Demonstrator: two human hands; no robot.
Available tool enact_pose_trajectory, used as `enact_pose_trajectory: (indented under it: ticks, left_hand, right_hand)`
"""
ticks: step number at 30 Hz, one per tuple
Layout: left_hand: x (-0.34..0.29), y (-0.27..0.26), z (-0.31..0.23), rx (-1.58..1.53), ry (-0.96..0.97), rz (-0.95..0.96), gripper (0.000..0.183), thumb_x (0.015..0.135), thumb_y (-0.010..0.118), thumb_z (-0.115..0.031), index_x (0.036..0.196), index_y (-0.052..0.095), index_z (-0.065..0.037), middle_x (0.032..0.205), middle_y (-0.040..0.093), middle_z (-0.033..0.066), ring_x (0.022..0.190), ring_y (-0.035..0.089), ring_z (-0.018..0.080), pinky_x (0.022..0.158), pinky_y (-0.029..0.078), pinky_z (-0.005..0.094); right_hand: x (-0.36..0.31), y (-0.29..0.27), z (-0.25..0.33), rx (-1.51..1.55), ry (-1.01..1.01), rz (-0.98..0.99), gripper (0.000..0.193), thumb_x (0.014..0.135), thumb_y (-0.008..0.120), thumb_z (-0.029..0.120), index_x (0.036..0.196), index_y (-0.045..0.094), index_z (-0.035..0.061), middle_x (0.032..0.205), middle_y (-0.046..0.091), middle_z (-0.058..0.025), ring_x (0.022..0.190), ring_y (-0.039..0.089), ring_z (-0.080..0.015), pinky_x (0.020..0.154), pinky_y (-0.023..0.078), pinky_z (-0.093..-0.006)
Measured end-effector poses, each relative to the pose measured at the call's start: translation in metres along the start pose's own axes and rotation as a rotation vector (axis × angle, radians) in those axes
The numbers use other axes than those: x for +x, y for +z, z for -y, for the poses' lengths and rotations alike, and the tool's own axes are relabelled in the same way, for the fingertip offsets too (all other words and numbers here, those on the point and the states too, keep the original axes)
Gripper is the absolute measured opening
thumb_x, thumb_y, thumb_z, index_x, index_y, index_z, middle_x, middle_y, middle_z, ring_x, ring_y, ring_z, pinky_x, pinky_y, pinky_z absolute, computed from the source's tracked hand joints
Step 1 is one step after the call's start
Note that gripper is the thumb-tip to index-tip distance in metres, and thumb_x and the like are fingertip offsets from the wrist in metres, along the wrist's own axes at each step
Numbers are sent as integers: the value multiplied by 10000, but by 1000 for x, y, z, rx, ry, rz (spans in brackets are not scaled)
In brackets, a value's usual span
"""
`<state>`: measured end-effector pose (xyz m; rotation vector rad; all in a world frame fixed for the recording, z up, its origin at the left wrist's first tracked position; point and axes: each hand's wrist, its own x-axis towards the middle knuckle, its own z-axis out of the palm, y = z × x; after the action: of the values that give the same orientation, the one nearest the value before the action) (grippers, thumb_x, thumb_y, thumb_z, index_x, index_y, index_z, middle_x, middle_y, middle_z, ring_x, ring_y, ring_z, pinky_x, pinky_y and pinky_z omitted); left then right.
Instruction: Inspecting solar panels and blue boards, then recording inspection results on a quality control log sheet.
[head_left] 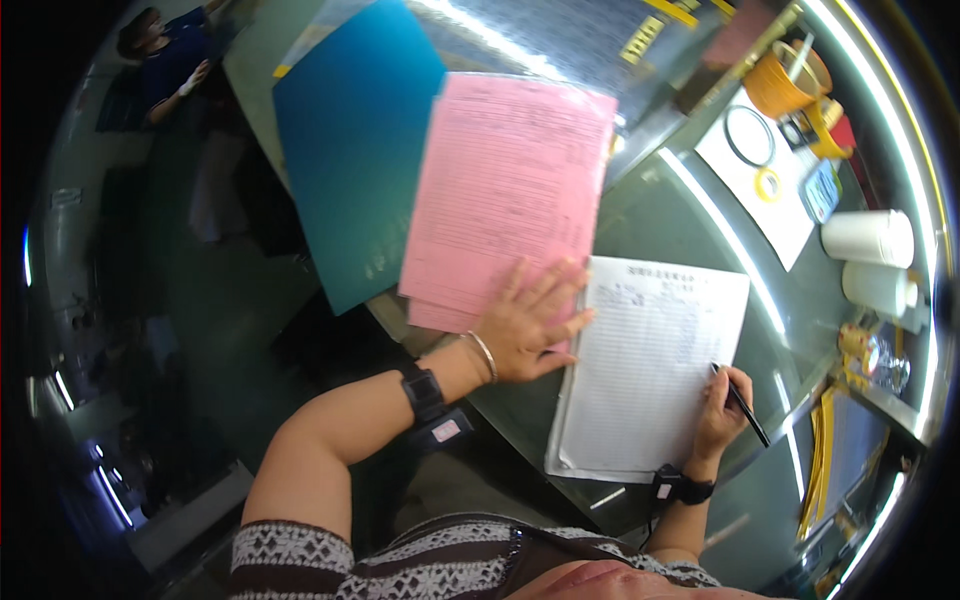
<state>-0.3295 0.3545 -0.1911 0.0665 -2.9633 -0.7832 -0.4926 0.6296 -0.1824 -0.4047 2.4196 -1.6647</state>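
Pink papers (505, 190) are being pressed flat by the left hand (525, 330), whose fingers are being held spread wide across the stack's lower corner, near the table's (690, 215) near edge. A blue folder (355, 150) is being partly covered by the stack and is overhanging the table's left edge. Just beside the stack, a white printed form (650, 375) is being kept at the near edge, and a black pen (742, 405) is being gripped over its right margin by the right hand (722, 410), closed around it.
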Motion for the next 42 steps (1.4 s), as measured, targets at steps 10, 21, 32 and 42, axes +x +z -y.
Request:
enact_pose_trajectory:
  ticks: [10, 21, 32, 42]
  left_hand:
    - [3, -3, -1, -108, 5, -38, 522, 842, 536, -475, 1271, 517, -178, 1485, 283, 162, 1396, 202, 339, 1100, 33, 560]
    - [1, -3, 3, -177, 10, -57, 508, 842, 543, -440, 1263, 495, -159, 1480, 283, 180, 1397, 194, 348, 1094, 25, 567]
    - [2, -1, 2, -164, 15, -64, 498, 858, 519, -446, 1263, 495, -159, 1475, 291, 182, 1395, 197, 351, 1093, 29, 575]
    - [2, -2, 3, -176, 20, -63, 485, 855, 522, -434, 1245, 512, -145, 1470, 297, 190, 1390, 199, 363, 1110, 57, 529]
  right_hand:
    - [6, -3, -8, -79, -42, 12, 51, 934, 516, 42, 903, 546, 15, 680, 487, 11, 571, 434, -39, 528, 363, -170]
    - [3, -4, -12, -115, 0, -4, 86, 954, 501, 82, 912, 529, 13, 680, 464, 13, 588, 400, -43, 550, 343, -175]
    - [4, -2, -1, -83, 54, -24, 115, 957, 507, 142, 910, 547, 45, 643, 481, 29, 524, 379, -12, 466, 280, -141]
    - [5, 0, 4, -60, 140, -134, 203, 970, 460, 213, 866, 538, 58, 599, 474, 21, 472, 376, -20, 419, 275, -150]
